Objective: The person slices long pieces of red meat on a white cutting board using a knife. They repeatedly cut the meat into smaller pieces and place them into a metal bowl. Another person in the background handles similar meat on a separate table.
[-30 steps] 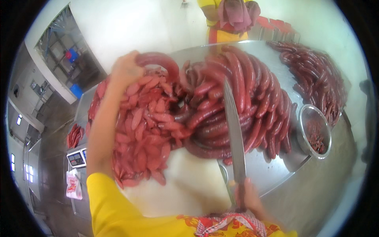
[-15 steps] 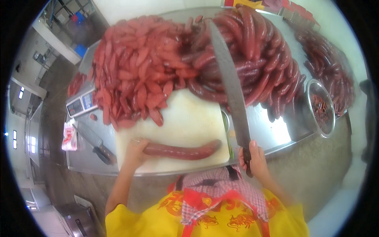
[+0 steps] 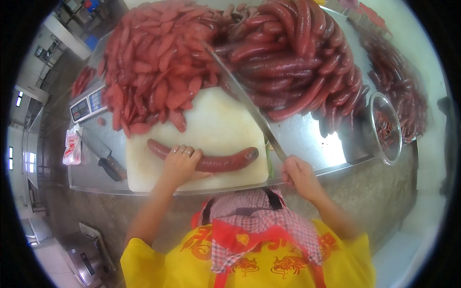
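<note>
A long, dark red sausage lies crosswise on the white cutting board. My left hand is closed over its middle, a ring on one finger, and both sausage ends stick out uncut. My right hand grips the handle of a long knife beyond the board's right edge. The blade slants up and to the left, edge-on to me, its tip near the heap of sliced sausage. Blade and sausage are apart. Whole sausages are piled to the right of the slices.
Left of the board lie a second knife, a digital scale and a white-and-red plastic packet. A steel bowl with reddish scraps stands at the right table edge. Behind it are more sausages.
My left hand has moved right from the sausage's left end to its middle, and the sausage has shifted left. The knife has swung leftward from nearly upright and turned edge-on.
</note>
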### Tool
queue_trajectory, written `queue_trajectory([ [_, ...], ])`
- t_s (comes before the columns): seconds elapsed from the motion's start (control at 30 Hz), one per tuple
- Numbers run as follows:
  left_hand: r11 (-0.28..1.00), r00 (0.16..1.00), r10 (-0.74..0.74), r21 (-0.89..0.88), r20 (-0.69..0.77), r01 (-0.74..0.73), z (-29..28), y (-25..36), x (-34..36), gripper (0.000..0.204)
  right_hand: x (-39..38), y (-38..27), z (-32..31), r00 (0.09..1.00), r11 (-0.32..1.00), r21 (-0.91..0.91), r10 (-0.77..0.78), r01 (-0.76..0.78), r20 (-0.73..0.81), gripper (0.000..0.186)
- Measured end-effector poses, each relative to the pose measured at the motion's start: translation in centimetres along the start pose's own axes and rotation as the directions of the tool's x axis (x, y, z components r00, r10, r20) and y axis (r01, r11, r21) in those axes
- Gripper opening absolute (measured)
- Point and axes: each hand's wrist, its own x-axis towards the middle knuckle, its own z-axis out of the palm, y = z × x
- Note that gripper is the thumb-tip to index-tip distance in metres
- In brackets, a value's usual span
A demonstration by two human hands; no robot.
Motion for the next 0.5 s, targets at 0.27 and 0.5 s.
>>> queue_trajectory([
  [0.27, 0.994, 0.995, -0.091, -0.064, 0.035, 0.093, -3.3, -2.6, 1.7, 0.056, -0.9, 1.3, -1.6, 0.988, 0.964, -0.228, 0.148, -0.134, 0.046, 0.061],
  [0.5, 0.992, 0.989, -0.081, -0.106, -0.127, 0.067, 1.7, 2.7, 2.8, 0.063, -0.8, 1.9, -2.4, 0.989, 0.903, -0.411, 0.147, -0.121, 0.032, 0.063],
])
